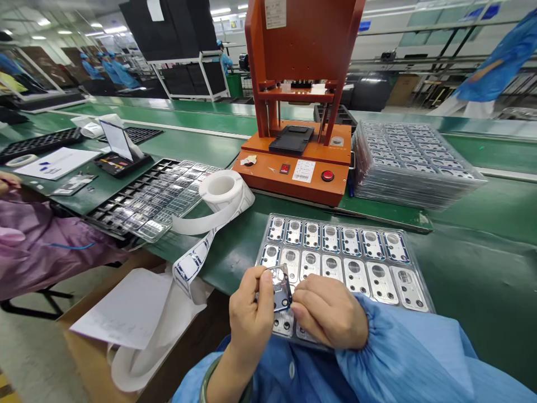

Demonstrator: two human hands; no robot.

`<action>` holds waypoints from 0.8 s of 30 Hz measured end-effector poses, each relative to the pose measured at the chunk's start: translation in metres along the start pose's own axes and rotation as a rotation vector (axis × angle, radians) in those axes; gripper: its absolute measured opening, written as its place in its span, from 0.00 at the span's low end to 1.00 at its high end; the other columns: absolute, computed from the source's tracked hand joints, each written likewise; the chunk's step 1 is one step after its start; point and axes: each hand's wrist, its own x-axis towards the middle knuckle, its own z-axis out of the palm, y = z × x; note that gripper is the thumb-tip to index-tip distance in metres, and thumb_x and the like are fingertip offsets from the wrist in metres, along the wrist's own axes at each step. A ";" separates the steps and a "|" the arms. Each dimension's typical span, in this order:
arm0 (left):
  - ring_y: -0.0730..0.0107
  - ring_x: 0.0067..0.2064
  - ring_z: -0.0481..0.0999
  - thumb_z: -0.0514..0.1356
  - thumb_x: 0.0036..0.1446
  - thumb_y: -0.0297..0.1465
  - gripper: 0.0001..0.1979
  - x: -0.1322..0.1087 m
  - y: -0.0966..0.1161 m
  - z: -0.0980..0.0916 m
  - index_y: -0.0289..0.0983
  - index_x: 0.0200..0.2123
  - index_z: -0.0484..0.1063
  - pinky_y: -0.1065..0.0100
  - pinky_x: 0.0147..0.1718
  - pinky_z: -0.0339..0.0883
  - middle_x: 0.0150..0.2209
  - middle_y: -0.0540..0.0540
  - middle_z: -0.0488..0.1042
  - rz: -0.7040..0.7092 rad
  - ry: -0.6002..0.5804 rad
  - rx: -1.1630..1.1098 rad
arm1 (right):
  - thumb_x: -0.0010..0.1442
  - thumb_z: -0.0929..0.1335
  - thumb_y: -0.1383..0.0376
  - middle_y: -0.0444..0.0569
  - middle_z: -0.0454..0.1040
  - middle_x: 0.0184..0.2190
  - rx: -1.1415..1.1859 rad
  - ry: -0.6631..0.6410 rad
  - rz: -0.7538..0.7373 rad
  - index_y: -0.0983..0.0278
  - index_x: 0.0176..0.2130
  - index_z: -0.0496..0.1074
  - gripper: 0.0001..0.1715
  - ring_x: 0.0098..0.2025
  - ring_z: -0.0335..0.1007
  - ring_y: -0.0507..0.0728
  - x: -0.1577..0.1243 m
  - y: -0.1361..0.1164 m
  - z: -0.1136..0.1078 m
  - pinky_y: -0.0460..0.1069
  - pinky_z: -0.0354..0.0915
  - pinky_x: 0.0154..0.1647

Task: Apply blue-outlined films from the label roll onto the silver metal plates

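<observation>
Between my hands, above the near left part of a clear plastic tray [419, 266], is a small flat metal plate [280, 288] with a dark blue border. My left hand [251, 305] pinches its left edge between thumb and fingers. My right hand [329, 310] has its fingers curled at the plate's right edge; what its fingertips hold is hidden. Rows of silver plates with round windows lie in the tray, some with blue borders along the far row. Left of the tray, a roll of white label tape [222, 187] trails a strip of blue-edged labels [195, 257] over the table edge.
An orange press [293, 162] with a black fixture [292, 139] stands behind the tray. Stacked filled trays [413, 162] are at its right. A black tray [104, 211] of parts lies left. A cardboard box [92, 347] holds paper. A co-worker's pink sleeve [50, 240] is at far left.
</observation>
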 end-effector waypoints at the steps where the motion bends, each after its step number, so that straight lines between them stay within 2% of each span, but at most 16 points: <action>1: 0.74 0.23 0.66 0.52 0.59 0.32 0.09 0.000 0.001 0.000 0.38 0.29 0.68 0.74 0.24 0.60 0.22 0.53 0.68 -0.012 -0.003 -0.015 | 0.67 0.55 0.68 0.53 0.70 0.22 -0.013 0.016 -0.010 0.66 0.31 0.70 0.19 0.26 0.66 0.58 0.000 0.000 -0.001 0.50 0.62 0.25; 4: 0.74 0.24 0.65 0.53 0.59 0.34 0.10 -0.002 0.000 0.000 0.38 0.28 0.68 0.74 0.24 0.59 0.22 0.53 0.67 -0.067 -0.004 -0.069 | 0.67 0.55 0.67 0.54 0.70 0.23 -0.028 0.086 -0.015 0.67 0.33 0.70 0.19 0.27 0.67 0.59 0.001 0.001 -0.003 0.51 0.63 0.26; 6: 0.74 0.24 0.65 0.53 0.59 0.36 0.11 -0.003 -0.002 0.000 0.38 0.28 0.68 0.74 0.24 0.59 0.22 0.53 0.66 -0.123 -0.001 -0.119 | 0.67 0.56 0.67 0.54 0.71 0.24 -0.002 0.129 0.033 0.67 0.35 0.70 0.17 0.28 0.67 0.59 0.000 0.003 -0.004 0.51 0.63 0.27; 8: 0.74 0.24 0.64 0.53 0.59 0.39 0.13 -0.004 -0.006 0.000 0.38 0.28 0.67 0.74 0.24 0.59 0.22 0.53 0.66 -0.186 -0.005 -0.176 | 0.66 0.57 0.66 0.52 0.71 0.26 0.090 0.119 0.162 0.66 0.36 0.69 0.14 0.28 0.68 0.57 0.001 0.005 -0.003 0.50 0.63 0.28; 12: 0.75 0.23 0.63 0.53 0.60 0.40 0.13 -0.004 -0.011 0.000 0.38 0.29 0.67 0.75 0.24 0.59 0.22 0.53 0.65 -0.270 -0.029 -0.246 | 0.63 0.63 0.62 0.46 0.71 0.27 0.423 -0.026 0.467 0.64 0.36 0.70 0.09 0.27 0.67 0.53 0.004 0.008 -0.001 0.46 0.63 0.27; 16: 0.76 0.24 0.64 0.53 0.60 0.38 0.13 -0.003 -0.008 0.001 0.38 0.27 0.67 0.76 0.24 0.59 0.22 0.53 0.66 -0.220 -0.016 -0.231 | 0.59 0.66 0.58 0.42 0.68 0.20 0.685 -0.131 0.643 0.63 0.30 0.67 0.11 0.22 0.65 0.52 0.006 0.007 0.003 0.45 0.61 0.21; 19: 0.76 0.25 0.64 0.52 0.60 0.37 0.14 -0.003 -0.004 0.002 0.37 0.25 0.67 0.76 0.24 0.58 0.22 0.53 0.66 -0.180 -0.016 -0.229 | 0.59 0.66 0.56 0.40 0.64 0.16 0.886 -0.186 0.763 0.63 0.28 0.63 0.15 0.17 0.63 0.51 0.006 0.008 0.003 0.44 0.59 0.16; 24: 0.78 0.20 0.59 0.52 0.59 0.36 0.16 -0.007 0.000 0.004 0.37 0.21 0.65 0.75 0.20 0.53 0.18 0.55 0.61 -0.148 -0.083 -0.233 | 0.59 0.66 0.55 0.41 0.64 0.18 0.881 -0.151 0.744 0.64 0.27 0.65 0.16 0.20 0.62 0.50 0.006 0.013 -0.003 0.43 0.59 0.20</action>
